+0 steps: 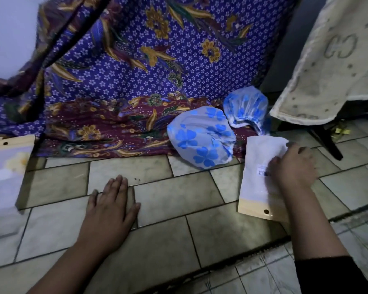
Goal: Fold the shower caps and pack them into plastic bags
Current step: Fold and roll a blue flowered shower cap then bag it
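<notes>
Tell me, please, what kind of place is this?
Probably a room in a home, with the work done on the floor: a tiled floor, a purple batik cloth draped behind, and a cream blanket hanging at the right.

1. Two shower caps are sitting side by side, near one point(201, 137) at 1 o'clock, far one point(245, 107) behind it.
2. Plastic bag point(257, 179) is lying at 3 o'clock, under the right hand point(293, 166).
3. Left hand point(109, 211) is resting flat on the floor point(179, 194), 6 o'clock.

1. My left hand point(112, 205) lies flat, fingers spread, on the tiled floor point(174, 236).
2. My right hand point(293, 166) pinches the plastic bag point(257, 183).
3. Two shower caps point(200, 137) rest beside the patterned cloth point(136, 71).
</notes>
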